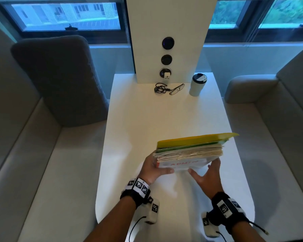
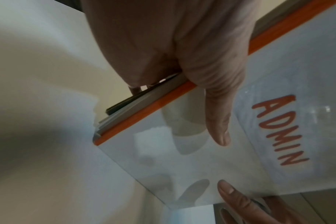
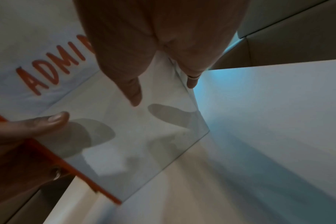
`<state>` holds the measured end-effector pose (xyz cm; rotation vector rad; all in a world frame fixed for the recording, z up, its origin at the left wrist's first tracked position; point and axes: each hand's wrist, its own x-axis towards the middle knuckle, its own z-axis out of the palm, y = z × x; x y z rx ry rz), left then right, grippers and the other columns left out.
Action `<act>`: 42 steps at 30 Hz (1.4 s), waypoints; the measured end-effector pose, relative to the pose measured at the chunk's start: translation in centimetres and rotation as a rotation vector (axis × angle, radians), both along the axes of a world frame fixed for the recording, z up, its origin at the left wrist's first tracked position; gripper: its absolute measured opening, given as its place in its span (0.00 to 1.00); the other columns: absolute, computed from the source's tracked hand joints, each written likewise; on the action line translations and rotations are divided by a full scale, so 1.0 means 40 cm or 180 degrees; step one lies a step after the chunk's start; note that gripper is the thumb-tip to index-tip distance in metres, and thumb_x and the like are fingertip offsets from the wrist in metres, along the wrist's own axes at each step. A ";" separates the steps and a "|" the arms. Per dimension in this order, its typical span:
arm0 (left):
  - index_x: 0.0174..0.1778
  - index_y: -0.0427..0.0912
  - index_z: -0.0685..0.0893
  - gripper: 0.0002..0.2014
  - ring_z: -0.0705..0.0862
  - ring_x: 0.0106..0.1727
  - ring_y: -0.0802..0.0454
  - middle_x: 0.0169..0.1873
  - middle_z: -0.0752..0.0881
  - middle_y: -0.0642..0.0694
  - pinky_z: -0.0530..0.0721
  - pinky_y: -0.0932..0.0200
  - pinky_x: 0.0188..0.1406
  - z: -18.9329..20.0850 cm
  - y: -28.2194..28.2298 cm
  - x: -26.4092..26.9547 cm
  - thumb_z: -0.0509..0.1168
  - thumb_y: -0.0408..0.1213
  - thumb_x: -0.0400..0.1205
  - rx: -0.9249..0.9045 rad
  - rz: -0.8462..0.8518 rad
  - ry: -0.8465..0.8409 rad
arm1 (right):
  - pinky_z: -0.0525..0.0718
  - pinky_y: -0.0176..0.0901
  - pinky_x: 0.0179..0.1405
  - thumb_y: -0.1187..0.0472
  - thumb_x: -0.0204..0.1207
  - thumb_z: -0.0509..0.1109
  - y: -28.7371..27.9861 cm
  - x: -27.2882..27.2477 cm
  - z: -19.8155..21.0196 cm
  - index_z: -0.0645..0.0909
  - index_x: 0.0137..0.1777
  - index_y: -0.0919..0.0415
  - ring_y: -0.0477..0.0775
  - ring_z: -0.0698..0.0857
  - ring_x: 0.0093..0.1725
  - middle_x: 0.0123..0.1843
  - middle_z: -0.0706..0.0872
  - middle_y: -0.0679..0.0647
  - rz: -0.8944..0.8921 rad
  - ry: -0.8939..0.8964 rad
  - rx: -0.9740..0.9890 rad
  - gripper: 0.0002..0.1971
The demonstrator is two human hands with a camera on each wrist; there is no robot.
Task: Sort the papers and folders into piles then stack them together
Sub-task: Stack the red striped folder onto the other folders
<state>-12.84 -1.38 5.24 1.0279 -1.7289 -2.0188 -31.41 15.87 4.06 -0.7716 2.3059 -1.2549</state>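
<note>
Now gripping the stack of papers and folders, tilted on edge over the near end of the table. Clamping its left edge with the left hand, thumb across the clear ADMIN cover and fingers behind; pinching that cover's right corner with the right hand, thumb in front. Backed at the far side by a yellow folder.

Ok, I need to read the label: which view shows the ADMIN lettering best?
Left wrist: the whole ADMIN lettering reads large on the folder. In right wrist the right hand hides its last letter; head shows it small and foreshortened.
</note>
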 end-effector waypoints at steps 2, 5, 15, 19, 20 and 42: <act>0.49 0.27 0.85 0.18 0.90 0.38 0.64 0.32 0.90 0.41 0.87 0.71 0.40 0.002 0.004 0.003 0.84 0.21 0.67 -0.0003 0.0053 0.0028 | 0.75 0.64 0.79 0.46 0.58 0.89 -0.002 -0.022 0.029 0.64 0.77 0.42 0.59 0.76 0.76 0.74 0.74 0.52 0.0068 -0.0131 -0.0128 0.49; 0.52 0.27 0.86 0.25 0.92 0.40 0.53 0.39 0.90 0.37 0.86 0.62 0.37 -0.018 -0.003 0.010 0.88 0.33 0.66 -0.0125 0.0193 -0.0186 | 0.79 0.62 0.77 0.49 0.61 0.89 -0.005 -0.050 0.048 0.67 0.68 0.27 0.57 0.81 0.73 0.72 0.81 0.51 0.0284 -0.0239 -0.0117 0.42; 0.58 0.50 0.90 0.23 0.93 0.54 0.59 0.56 0.95 0.48 0.85 0.70 0.38 0.001 -0.008 -0.007 0.85 0.28 0.69 -0.0071 0.0032 -0.0308 | 0.81 0.62 0.75 0.36 0.55 0.88 -0.023 -0.076 -0.022 0.56 0.84 0.53 0.58 0.78 0.76 0.77 0.72 0.53 0.0088 -0.0196 0.0587 0.63; 0.59 0.49 0.90 0.24 0.94 0.56 0.54 0.58 0.94 0.46 0.86 0.69 0.37 -0.003 -0.009 -0.013 0.85 0.28 0.69 0.0065 0.0101 -0.0269 | 0.76 0.65 0.79 0.36 0.57 0.86 -0.034 -0.075 -0.042 0.47 0.87 0.53 0.60 0.72 0.83 0.85 0.68 0.57 0.0192 -0.0269 0.0414 0.67; 0.59 0.48 0.90 0.24 0.94 0.57 0.49 0.57 0.95 0.44 0.87 0.66 0.37 -0.009 -0.008 -0.015 0.87 0.33 0.68 0.0056 0.0163 -0.0316 | 0.74 0.65 0.81 0.42 0.59 0.87 -0.041 -0.062 -0.019 0.46 0.87 0.55 0.60 0.69 0.84 0.86 0.66 0.57 0.0167 -0.0252 0.0332 0.65; 0.71 0.34 0.85 0.30 0.88 0.67 0.30 0.65 0.89 0.31 0.82 0.27 0.72 -0.027 -0.010 -0.147 0.81 0.29 0.72 0.1644 0.0330 0.0204 | 0.93 0.63 0.51 0.70 0.56 0.88 0.150 -0.024 0.037 0.78 0.73 0.64 0.66 0.92 0.59 0.67 0.89 0.67 -0.0831 -0.4328 -0.1463 0.42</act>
